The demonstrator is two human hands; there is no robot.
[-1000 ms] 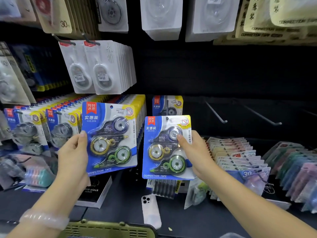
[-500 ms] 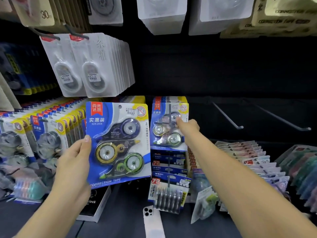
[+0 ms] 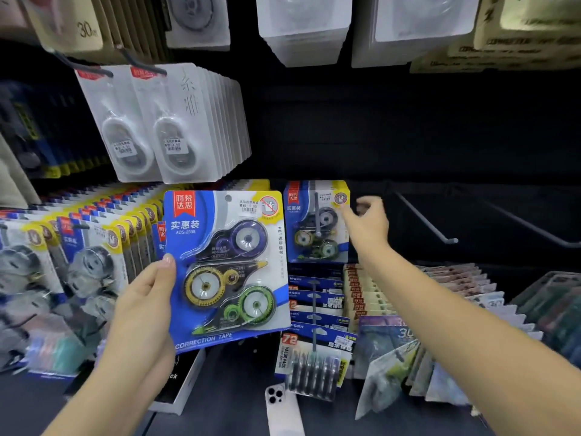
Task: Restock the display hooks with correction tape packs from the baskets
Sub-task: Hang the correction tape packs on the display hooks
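Correction tape pack point(image 3: 224, 269), blue card, three dispensers under a clear blister (purple, yellow, green, top to bottom), printed "CORRECTION TAPE" along the lower edge. Held upright in the left hand point(image 3: 143, 313), thumb on the front of the card's left edge, the other fingers hidden behind it.

Second pack point(image 3: 316, 221), same design, hanging on a hook point(image 3: 317, 215) just left of the right hand point(image 3: 369, 225); the hook's rod runs down across its face. Right hand reaches forward with nothing in it, fingers loosely curled and slightly spread, fingertips at or just off the pack's upper right corner; contact cannot be told because of blur.

Row of matching blue packs point(image 3: 94, 247), to the left of the left hand, densely filled, blurred.

White blister packs point(image 3: 176, 127), above the left hand, on two hooks.

Bare hooks point(image 3: 424, 218), to the right of the right hand, angled rods carrying no stock.

Refill packs marked "72" point(image 3: 314, 350), below the right hand, hanging in a column.

White phone point(image 3: 283, 410), lying flat on the dark shelf point(image 3: 229, 398) between the two forearms, camera side up.

Fanned packets point(image 3: 440, 294), under the right forearm, in overlapping rows.
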